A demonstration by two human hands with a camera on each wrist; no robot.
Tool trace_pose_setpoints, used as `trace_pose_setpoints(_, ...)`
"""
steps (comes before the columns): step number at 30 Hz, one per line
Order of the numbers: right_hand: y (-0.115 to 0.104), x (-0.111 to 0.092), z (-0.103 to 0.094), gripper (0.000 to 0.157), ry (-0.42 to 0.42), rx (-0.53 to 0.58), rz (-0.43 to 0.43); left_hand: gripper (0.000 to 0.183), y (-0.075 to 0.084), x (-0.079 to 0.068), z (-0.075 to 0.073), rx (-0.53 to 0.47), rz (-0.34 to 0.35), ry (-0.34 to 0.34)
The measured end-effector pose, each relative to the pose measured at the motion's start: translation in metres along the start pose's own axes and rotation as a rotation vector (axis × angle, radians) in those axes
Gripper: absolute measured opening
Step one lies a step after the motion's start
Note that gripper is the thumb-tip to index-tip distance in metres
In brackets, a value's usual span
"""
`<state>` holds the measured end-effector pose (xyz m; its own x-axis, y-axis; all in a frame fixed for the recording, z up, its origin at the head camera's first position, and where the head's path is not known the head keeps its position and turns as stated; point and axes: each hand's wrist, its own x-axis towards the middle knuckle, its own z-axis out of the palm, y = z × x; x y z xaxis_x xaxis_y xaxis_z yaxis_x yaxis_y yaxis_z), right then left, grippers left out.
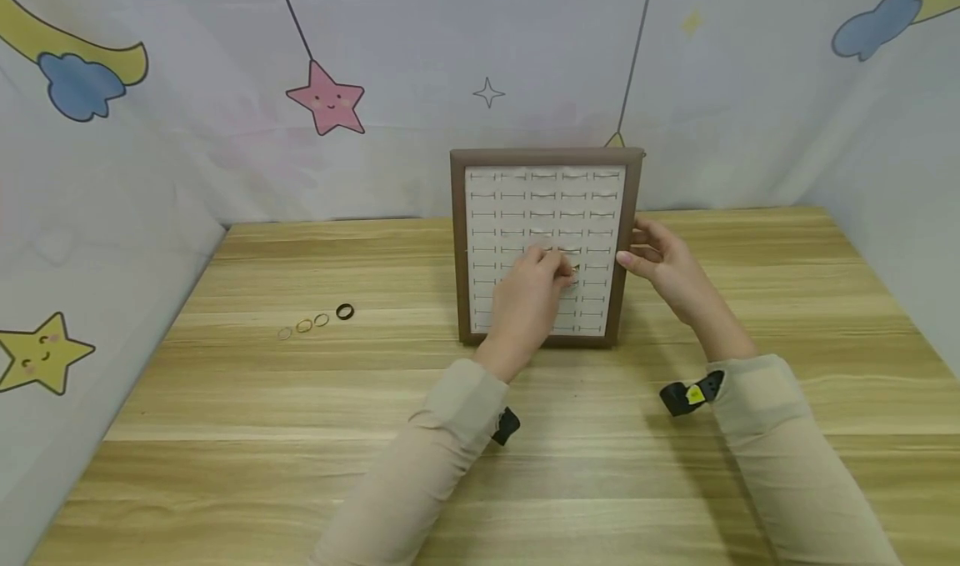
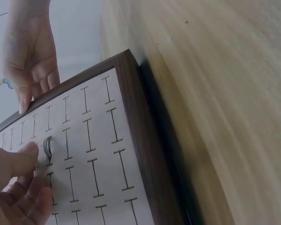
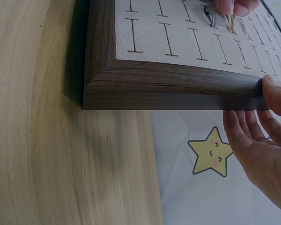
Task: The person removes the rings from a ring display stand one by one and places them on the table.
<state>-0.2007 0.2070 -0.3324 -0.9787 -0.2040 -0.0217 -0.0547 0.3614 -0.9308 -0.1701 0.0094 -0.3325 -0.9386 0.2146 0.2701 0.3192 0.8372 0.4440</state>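
1. While the right hand [image 1: 671,270] held the board [image 1: 461,249] by its side edge, thumb on the front and fingers behind, the left hand [image 1: 528,295] had its fingertips together at slots right of centre. The board stood on the table [image 1: 225,466]; off to its left lay a black ring [image 1: 346,317] and three thinner rings [image 1: 303,332] in a row.
2. As the right wrist view showed, a gold ring [image 3: 232,23] stood at a slot, just under the left fingertips and seemingly pinched between them; a silver ring [image 3: 212,19] sat in the slot just beside it. The right thumb and fingers were clamped on the frame.
3. From the left wrist, thumb and forefinger met over the gold ring, mostly hidden, with the other fingers loosely curled. How deep the ring sat could not be told.
4. By my reading, the step in hand was seating the gold ring; the next move called for pressing it squarely into its slot without disturbing the silver one, the board kept braced.
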Motion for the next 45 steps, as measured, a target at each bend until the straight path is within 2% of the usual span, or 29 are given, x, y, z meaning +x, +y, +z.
trace_pose_setpoints(4, 0.0, 0.001, 0.0, 0.066, 0.0, 0.005, -0.004, 0.01, -0.002, 0.0, -0.004, -0.035, 0.006, -0.021)
trace_pose_setpoints(10, 0.0, 0.001, -0.001, 0.064, -0.001, 0.003, 0.0, 0.011, -0.009, -0.002, -0.011, -0.153, 0.005, -0.053)
trace_pose_setpoints(13, 0.0, 0.001, -0.001, 0.064, -0.002, 0.003, 0.003, 0.011, -0.015, -0.005, -0.017, -0.182, -0.017, -0.039)
trace_pose_setpoints(18, 0.001, 0.001, 0.0, 0.064, 0.0, 0.01, 0.008, 0.015, -0.03, -0.008, -0.03, -0.243, -0.077, 0.022)
trace_pose_setpoints(22, 0.001, 0.001, 0.001, 0.063, 0.002, 0.011, 0.01, 0.03, -0.051, -0.01, -0.042, -0.305, -0.155, 0.05)
trace_pose_setpoints(26, 0.001, 0.0, 0.001, 0.062, 0.003, 0.001, 0.007, 0.036, -0.075, -0.013, -0.056, -0.309, -0.254, 0.059)
trace_pose_setpoints(36, 0.001, -0.001, 0.001, 0.064, 0.008, 0.007, 0.021, 0.038, -0.129, -0.032, -0.091, -0.24, -0.329, 0.14)
trace_pose_setpoints(40, 0.0, -0.002, 0.0, 0.066, 0.011, 0.003, 0.027, 0.038, -0.161, -0.044, -0.103, -0.182, -0.398, 0.185)
trace_pose_setpoints(45, -0.001, -0.001, 0.0, 0.066, 0.006, 0.003, 0.027, 0.039, -0.207, -0.064, -0.113, -0.143, -0.522, 0.209)
